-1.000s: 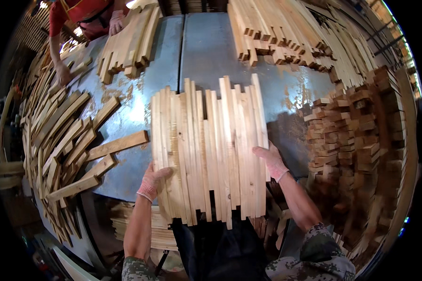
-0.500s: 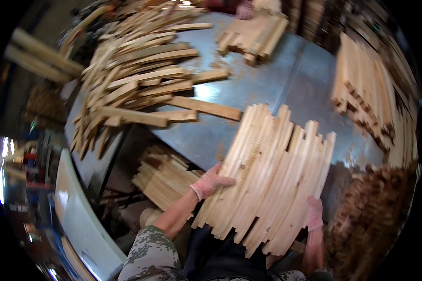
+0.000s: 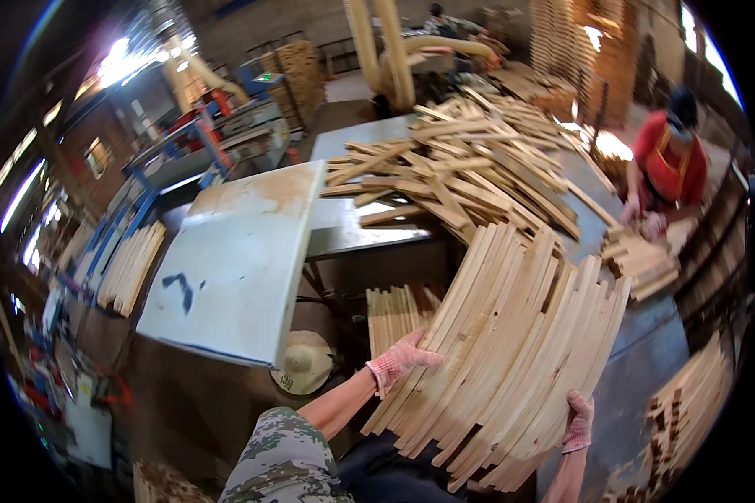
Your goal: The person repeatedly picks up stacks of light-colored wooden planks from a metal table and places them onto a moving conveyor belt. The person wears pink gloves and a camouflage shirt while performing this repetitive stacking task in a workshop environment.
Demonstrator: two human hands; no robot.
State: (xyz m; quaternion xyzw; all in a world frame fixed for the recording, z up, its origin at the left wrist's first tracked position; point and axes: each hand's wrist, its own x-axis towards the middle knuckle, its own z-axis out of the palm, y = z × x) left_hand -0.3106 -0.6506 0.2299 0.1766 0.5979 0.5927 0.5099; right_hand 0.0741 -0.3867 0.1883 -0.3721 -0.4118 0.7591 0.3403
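Head view: slats (image 3: 497, 350) now swung left with the view, apparently in transit.
Left hand (image 3: 404, 360) and right hand (image 3: 579, 421) clasp opposite edges, fingers part-closed.

Slats (image 3: 495, 335) are smooth, matt wood, knotted in places. Matt knitted cloth covers left hand (image 3: 404, 360) and right hand (image 3: 579, 421). The surface (image 3: 650, 339) looks like dull-sheened metal; the panel (image 3: 235, 260), smooth, glossy, stained; the sticks (image 3: 533, 191), rougher wood.

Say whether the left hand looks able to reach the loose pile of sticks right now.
Probably not: the left hand is busy gripping one edge of the slats, the right hand holds the opposite edge, and the loose pile lies out past the slats' far end.
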